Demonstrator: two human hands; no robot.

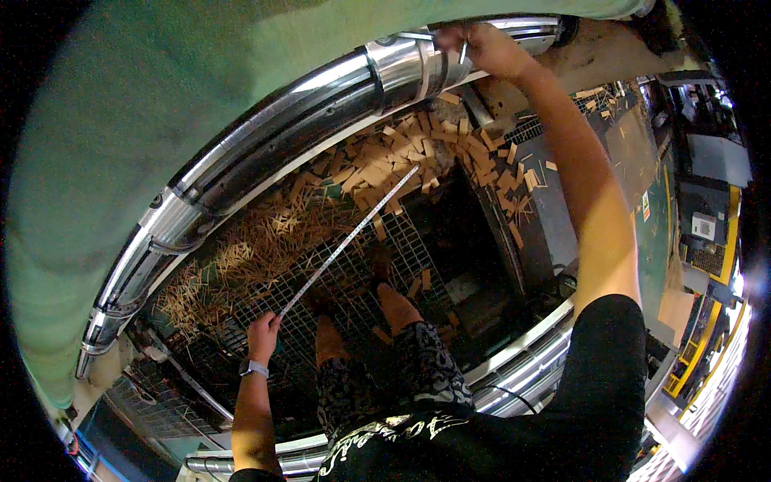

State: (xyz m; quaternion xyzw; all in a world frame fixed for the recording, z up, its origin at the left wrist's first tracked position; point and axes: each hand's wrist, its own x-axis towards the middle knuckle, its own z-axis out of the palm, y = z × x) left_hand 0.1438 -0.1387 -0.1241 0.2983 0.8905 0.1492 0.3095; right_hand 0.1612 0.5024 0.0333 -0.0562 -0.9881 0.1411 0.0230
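Note:
My left hand (263, 334) is closed around the lower end of a long, narrow white measuring tape (347, 241), which slants away up to the right. The tape's far end lies over the scattered offcuts. At the top, my right hand (486, 50) reaches to a long shiny metal roller (397, 71) fitted with dark bands and collars. Its fingers are closed on a thin metal tool, apparently a hex key (463, 53). A bright bar (414, 35) shows just left of these fingers, against the roller; whether it belongs to the same tool I cannot tell.
Cardboard-coloured offcuts (393, 157) and thin strips (253, 245) cover much of the floor and metal grating (321, 273) beneath me. A dark opening lies right of the grating. Large green curved machine covers (161, 96) rise beyond the roller. Another shiny bar (530, 369) runs close behind me.

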